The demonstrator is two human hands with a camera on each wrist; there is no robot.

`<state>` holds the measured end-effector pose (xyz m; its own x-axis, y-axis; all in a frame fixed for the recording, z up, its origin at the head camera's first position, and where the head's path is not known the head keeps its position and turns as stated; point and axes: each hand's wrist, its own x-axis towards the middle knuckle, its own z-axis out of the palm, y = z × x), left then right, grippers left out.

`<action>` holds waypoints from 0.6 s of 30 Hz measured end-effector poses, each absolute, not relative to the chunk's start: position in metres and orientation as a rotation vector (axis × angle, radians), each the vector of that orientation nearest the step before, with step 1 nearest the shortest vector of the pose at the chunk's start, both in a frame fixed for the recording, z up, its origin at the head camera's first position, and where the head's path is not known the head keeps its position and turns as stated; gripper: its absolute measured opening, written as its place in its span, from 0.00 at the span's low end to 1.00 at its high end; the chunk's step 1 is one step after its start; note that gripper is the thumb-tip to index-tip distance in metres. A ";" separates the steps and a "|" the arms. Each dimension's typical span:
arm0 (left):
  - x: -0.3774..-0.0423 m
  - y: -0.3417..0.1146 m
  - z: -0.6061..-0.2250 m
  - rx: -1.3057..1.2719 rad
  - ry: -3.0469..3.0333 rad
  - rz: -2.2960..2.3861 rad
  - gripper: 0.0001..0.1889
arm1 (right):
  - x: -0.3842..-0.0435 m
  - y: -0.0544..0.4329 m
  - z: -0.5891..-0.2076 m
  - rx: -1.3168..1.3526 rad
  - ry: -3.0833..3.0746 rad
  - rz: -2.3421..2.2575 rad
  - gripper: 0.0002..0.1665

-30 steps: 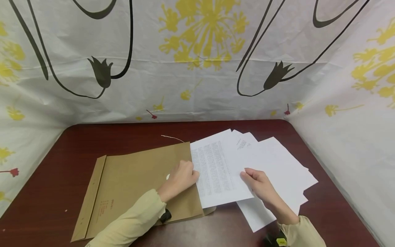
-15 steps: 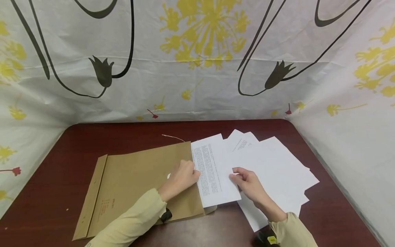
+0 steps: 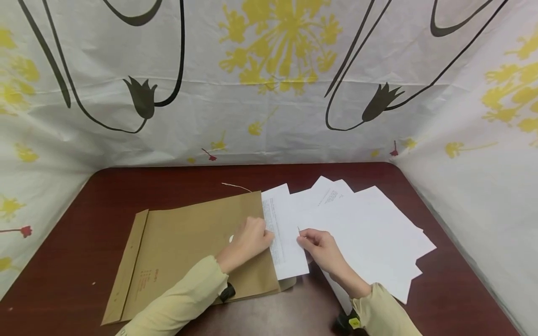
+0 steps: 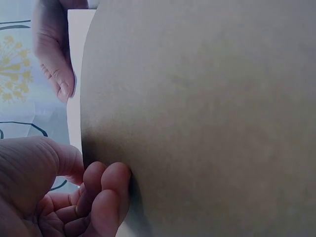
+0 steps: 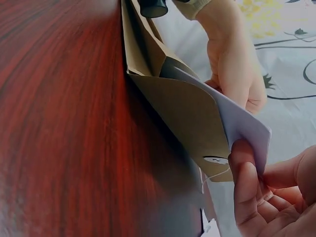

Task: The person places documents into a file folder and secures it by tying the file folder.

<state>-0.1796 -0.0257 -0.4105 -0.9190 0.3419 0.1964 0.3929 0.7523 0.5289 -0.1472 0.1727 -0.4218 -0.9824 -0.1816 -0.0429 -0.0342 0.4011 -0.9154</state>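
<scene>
A brown kraft document envelope [image 3: 189,233] lies on the table, its mouth facing right. My left hand [image 3: 248,242] pinches the upper edge of that mouth; in the left wrist view, thumb and fingers [image 4: 114,180] bend the brown panel. A printed sheet or thin stack of paper [image 3: 290,263] sits partly inside, with a strip showing outside the mouth. My right hand [image 3: 323,249] pinches its outer edge. In the right wrist view, the paper [image 5: 247,126] stands between the envelope's panel and flap, thumb and fingers on either side. The inserted part is hidden.
Several white sheets [image 3: 370,233] lie fanned out on the right of the dark red table [image 3: 319,303]. The envelope's flap carries a round white button [image 5: 216,160] and a string [image 3: 236,186]. Patterned white cloth [image 3: 269,121] walls off the back and sides.
My right hand has moved left, sliding the paper deeper into the envelope, so less of it shows. My left hand keeps its hold on the envelope's edge.
</scene>
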 end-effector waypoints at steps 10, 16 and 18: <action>-0.180 -0.026 -0.410 -0.599 -2.862 -0.881 0.20 | -0.149 0.169 -0.424 -0.249 2.479 -1.684 0.09; -0.180 -0.030 -0.408 -0.570 -2.878 -0.868 0.20 | -0.152 0.162 -0.423 -0.365 2.496 -1.701 0.09; -0.180 -0.031 -0.409 -0.569 -2.878 -0.872 0.20 | -0.153 0.161 -0.422 -0.363 2.507 -1.699 0.08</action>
<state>-0.1804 -0.0306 -0.4087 -0.9276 0.3262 0.1818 0.3723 0.7688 0.5200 -0.1526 0.1605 -0.4218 -0.9676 -0.2460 0.0574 -0.1444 0.3522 -0.9247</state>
